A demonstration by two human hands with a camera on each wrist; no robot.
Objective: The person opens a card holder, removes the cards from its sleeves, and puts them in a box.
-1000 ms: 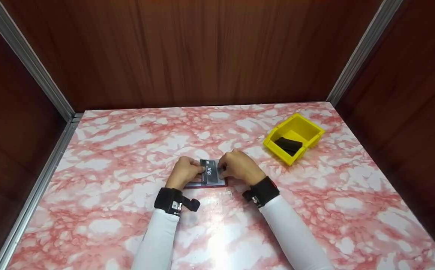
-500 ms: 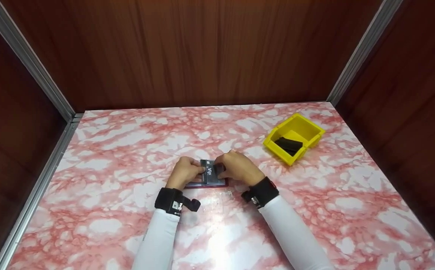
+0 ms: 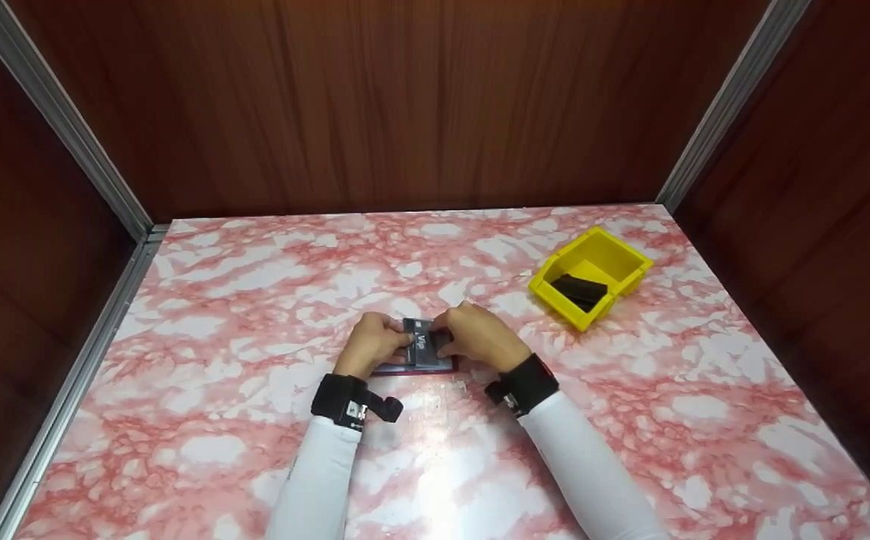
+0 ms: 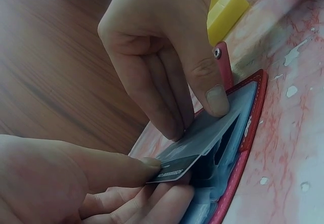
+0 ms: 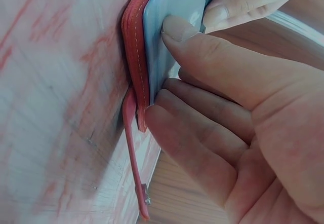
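A red card holder (image 4: 257,105) with clear plastic sleeves lies spread on the table. My left hand (image 3: 373,343) pinches the exposed end of a dark grey card (image 3: 421,345) marked "Vip" between thumb and fingers. Most of that card sits under a clear sleeve (image 5: 185,1). On the other side, my right hand (image 3: 482,335) pinches the sleeve's edge, its thumb on the plastic and its fingers at the border by the red cover. A red strap (image 5: 132,153) with a metal snap sticks out from the holder. Both hands cover much of the holder in the head view.
A yellow bin (image 3: 634,276) stands at the back right of the marbled pink-and-white table (image 3: 255,285), with dark flat items (image 3: 579,291) inside. Brown wood-grain panels (image 3: 435,105) rise at the back and both sides.
My right hand has shifted slightly left, its fingers now further over the card and sleeve. The left hand keeps its hold on the card, nearly still.
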